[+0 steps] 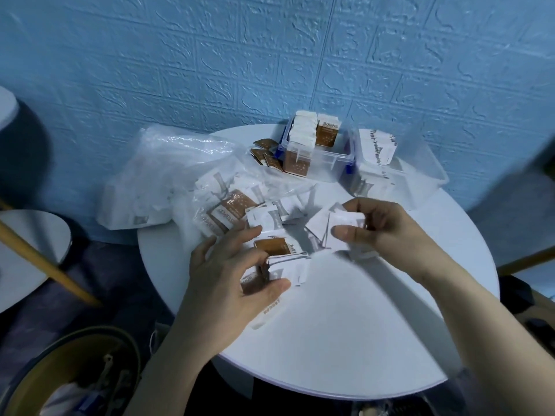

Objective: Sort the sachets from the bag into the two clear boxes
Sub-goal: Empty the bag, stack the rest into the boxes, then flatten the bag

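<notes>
My left hand [228,277] grips a stack of sachets [285,265] at table [360,340] centre. My right hand [381,229] pinches white sachets [333,228]. Both clear boxes [324,159] stand at the far edge.

Only the person's two forearms and hands show, coming in from the near edge. The left hand [231,274] and the right hand [381,226] are bare: no gloves, rings or bracelets can be seen. Both wrists and forearms are uncovered as far as they show. The fingernails are short and unpainted. At the near right edge a bit of dark cloth sits by the right arm; whether it is clothing cannot be told.
</notes>
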A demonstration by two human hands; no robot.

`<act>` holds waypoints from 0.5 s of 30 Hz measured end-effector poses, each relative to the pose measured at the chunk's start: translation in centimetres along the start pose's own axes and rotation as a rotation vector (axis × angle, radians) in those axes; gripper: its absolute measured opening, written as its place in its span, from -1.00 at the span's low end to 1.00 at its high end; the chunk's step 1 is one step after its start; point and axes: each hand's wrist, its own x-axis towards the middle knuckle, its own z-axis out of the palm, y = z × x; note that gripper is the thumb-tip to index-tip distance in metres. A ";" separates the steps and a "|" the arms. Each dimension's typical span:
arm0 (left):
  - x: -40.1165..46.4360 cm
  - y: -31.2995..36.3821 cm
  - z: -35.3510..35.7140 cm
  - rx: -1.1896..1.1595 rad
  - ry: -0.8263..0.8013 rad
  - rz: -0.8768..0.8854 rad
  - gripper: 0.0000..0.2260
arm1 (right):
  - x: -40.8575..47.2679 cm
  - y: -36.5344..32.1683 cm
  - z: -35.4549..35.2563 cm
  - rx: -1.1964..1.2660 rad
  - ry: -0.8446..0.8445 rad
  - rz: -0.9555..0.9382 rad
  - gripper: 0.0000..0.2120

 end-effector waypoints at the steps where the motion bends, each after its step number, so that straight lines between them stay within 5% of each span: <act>1: 0.0 0.3 -0.1 0.000 0.004 0.023 -0.66 | -0.6 0.3 -0.3 0.027 -0.041 0.027 -0.86; 5: -0.3 2.7 -0.4 -0.010 0.001 0.128 -0.68 | -2.4 2.0 -0.9 -0.009 -0.110 0.076 -0.78; 15: -1.7 5.3 2.7 0.059 -0.055 0.164 -0.72 | -5.1 3.4 -1.4 0.050 0.117 0.047 -0.71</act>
